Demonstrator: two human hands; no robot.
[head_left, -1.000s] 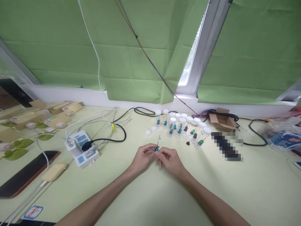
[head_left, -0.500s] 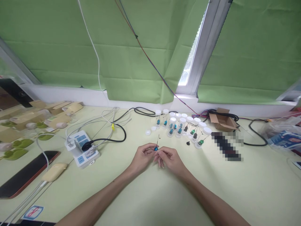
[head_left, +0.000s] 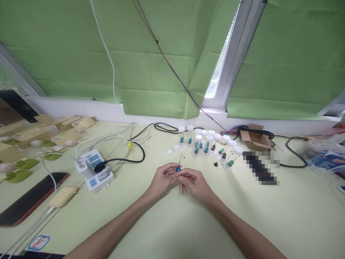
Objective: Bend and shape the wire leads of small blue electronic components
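Observation:
A small shiny blue piece with a thin bent wire (head_left: 178, 169) stands up between my hands, its wire pointing upward and hooked at the top. My left hand (head_left: 161, 180) is closed on it, fingers and thumb curled round its lower side. From the right, my right hand (head_left: 192, 181) is pinched just below the blue piece, its fingertips meeting the left ones. What those right fingertips grip is hidden. Beyond the hands stand clear vials with white caps (head_left: 198, 145), holding similar blue, green and dark pieces. Two loose white caps (head_left: 173, 150) lie nearby.
A small black part (head_left: 216, 164) lies right of the hands. Further right are an open cardboard box (head_left: 254, 138) and black cables. A power strip (head_left: 97, 171) with plugs, a dark phone-like slab (head_left: 32, 199) and a yellow case (head_left: 63, 196) are at left.
My right fingers have shifted slightly left and down against the left hand. The blue piece is a touch higher, and its wire has turned so the hook shows wider.

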